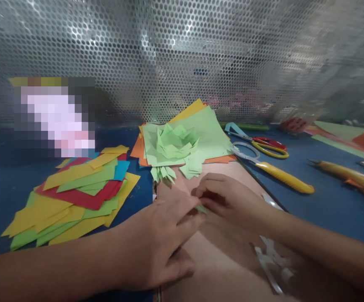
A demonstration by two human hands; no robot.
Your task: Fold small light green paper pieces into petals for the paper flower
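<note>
My left hand (pixel 166 237) reaches across the brown board (pixel 197 272), its fingers closed at a small light-green paper piece (pixel 201 208). Coming from the right, my right hand (pixel 222 196) pinches that same paper piece; the fingers cover most of it, so its folds are hidden. Just beyond the hands lie small folded green pieces (pixel 163 174) and a little stack of green paper (pixel 192 167). Farther back, a green folded-paper ring with pointed edges (pixel 177 142) rests on green sheets (pixel 215 134).
Left of the board is a pile of yellow, green, red and blue paper strips (pixel 84 193). Scissors (pixel 263 147), a yellow-handled tool with a ring (pixel 282 178) and a blurred yellow tool (pixel 352 176) lie right. White scraps (pixel 274 260) are near my right forearm. Perforated metal (pixel 169 54) stands behind.
</note>
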